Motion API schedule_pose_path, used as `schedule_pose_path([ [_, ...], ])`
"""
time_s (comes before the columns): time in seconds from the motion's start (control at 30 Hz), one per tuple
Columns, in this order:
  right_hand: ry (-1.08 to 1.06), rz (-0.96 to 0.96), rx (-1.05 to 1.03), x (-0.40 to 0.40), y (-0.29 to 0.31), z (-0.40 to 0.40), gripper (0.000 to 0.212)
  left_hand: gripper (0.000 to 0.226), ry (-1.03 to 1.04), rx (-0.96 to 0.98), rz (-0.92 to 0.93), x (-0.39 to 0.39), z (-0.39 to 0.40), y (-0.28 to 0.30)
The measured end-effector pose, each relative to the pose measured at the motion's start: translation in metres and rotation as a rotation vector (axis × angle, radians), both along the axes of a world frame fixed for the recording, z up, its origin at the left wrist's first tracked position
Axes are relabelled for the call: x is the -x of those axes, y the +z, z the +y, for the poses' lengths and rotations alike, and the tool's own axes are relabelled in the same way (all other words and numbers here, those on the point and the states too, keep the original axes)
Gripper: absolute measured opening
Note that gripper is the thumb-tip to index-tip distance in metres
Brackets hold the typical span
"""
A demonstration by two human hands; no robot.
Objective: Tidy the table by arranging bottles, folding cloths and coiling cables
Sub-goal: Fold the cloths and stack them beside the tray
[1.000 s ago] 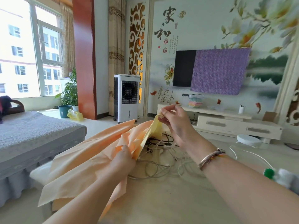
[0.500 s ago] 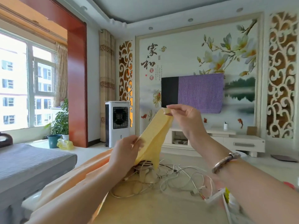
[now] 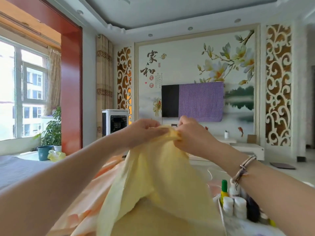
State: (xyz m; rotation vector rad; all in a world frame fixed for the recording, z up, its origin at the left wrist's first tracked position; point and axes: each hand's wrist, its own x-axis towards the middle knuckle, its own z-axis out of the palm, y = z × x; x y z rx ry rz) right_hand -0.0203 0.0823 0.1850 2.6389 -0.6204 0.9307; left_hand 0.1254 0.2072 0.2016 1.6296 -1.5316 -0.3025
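Observation:
A pale yellow cloth (image 3: 158, 176) hangs in front of me, lifted high above the table. My left hand (image 3: 143, 132) and my right hand (image 3: 190, 133) sit close together at its top edge, each pinching the fabric. An orange cloth (image 3: 88, 206) lies under it at the lower left. Several small bottles (image 3: 233, 201), one with a green cap, stand in a group at the lower right under my right forearm. The yellow cloth hides the cables; only a thin white cable (image 3: 211, 174) shows to its right.
A grey bed (image 3: 20, 169) is at the left. Far ahead stand a white air cooler (image 3: 115, 121), a low white TV cabinet (image 3: 245, 149) and a wall TV half covered by a purple cloth (image 3: 201, 101). Plants in pots (image 3: 51, 140) sit by the window.
Both hands have risen with the yellow cloth and come together at its top edge. The cloth now hangs wide and hides the cable tangle. The view has tilted upward.

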Motion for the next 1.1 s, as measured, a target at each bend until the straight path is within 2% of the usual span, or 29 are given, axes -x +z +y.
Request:
schedule_pose_path([
  [0.03,-0.015,0.004,-0.049,0.001,-0.003,-0.002,0.025,0.038,0.039,-0.071,-0.061,-0.009,-0.001,-0.006],
  [0.1,-0.036,0.004,-0.242,0.001,-0.006,-0.010,0.031,0.030,0.108,-0.198,-0.205,-0.029,-0.002,-0.025],
  [0.17,-0.118,0.064,-0.475,-0.002,-0.012,-0.023,0.023,0.009,0.142,-0.300,-0.277,-0.054,-0.004,-0.045],
  [0.2,-0.194,0.114,-0.571,-0.006,-0.017,-0.029,0.016,0.006,0.168,-0.357,-0.303,-0.067,-0.005,-0.057],
  [0.3,-0.376,0.224,-0.665,-0.016,-0.035,-0.049,0.011,0.029,0.325,-0.548,-0.576,-0.097,-0.010,-0.088],
  [0.33,-0.401,0.223,-0.756,-0.018,-0.041,-0.056,0.013,0.036,0.382,-0.635,-0.684,-0.103,-0.012,-0.097],
  [0.37,-0.389,0.185,-0.936,-0.021,-0.045,-0.064,0.015,0.042,0.430,-0.747,-0.748,-0.108,-0.017,-0.105],
  [0.43,-0.274,0.048,-1.370,-0.026,-0.046,-0.072,0.021,0.049,0.473,-0.934,-0.735,-0.109,-0.025,-0.107],
  [0.47,-0.163,-0.048,-1.536,-0.029,-0.043,-0.075,0.026,0.049,0.487,-0.939,-0.670,-0.108,-0.031,-0.101],
  [0.5,-0.032,-0.186,-1.641,-0.035,-0.039,-0.079,0.029,0.047,0.516,-0.865,-0.560,-0.108,-0.038,-0.091],
  [0.53,0.117,-0.383,-1.674,-0.040,-0.028,-0.085,0.032,0.043,0.568,-0.704,-0.390,-0.109,-0.048,-0.071],
  [0.6,0.332,-0.803,-1.594,-0.050,-0.009,-0.086,0.030,0.034,0.631,-0.259,0.042,-0.110,-0.059,-0.038],
  [0.63,0.376,-0.911,-1.452,-0.053,0.000,-0.086,0.025,0.030,0.618,-0.028,0.183,-0.108,-0.061,-0.020],
  [0.67,0.365,-0.928,-1.256,-0.051,0.010,-0.083,0.018,0.027,0.580,0.179,0.251,-0.106,-0.060,-0.004],
  [0.73,0.312,-0.850,-0.883,-0.040,0.021,-0.074,0.010,0.030,0.539,0.486,0.208,-0.103,-0.055,0.017],
  [0.8,0.312,-0.786,-0.663,-0.028,0.023,-0.066,0.013,0.040,0.549,0.628,0.032,-0.103,-0.047,0.022],
  [0.9,0.249,-0.664,-0.498,-0.012,0.009,-0.057,0.015,0.054,0.502,0.572,-0.171,-0.107,-0.029,0.003],
  [1.0,0.135,-0.476,-0.438,0.001,-0.018,-0.054,0.019,0.059,0.558,0.452,-0.437,-0.118,-0.012,-0.026],
  [1.07,0.023,-0.251,-0.361,0.012,-0.039,-0.051,0.021,0.061,0.587,0.198,-0.664,-0.127,0.003,-0.048],
  [1.1,-0.035,-0.111,-0.317,0.016,-0.049,-0.050,0.021,0.061,0.538,0.031,-0.720,-0.130,0.010,-0.059],
])
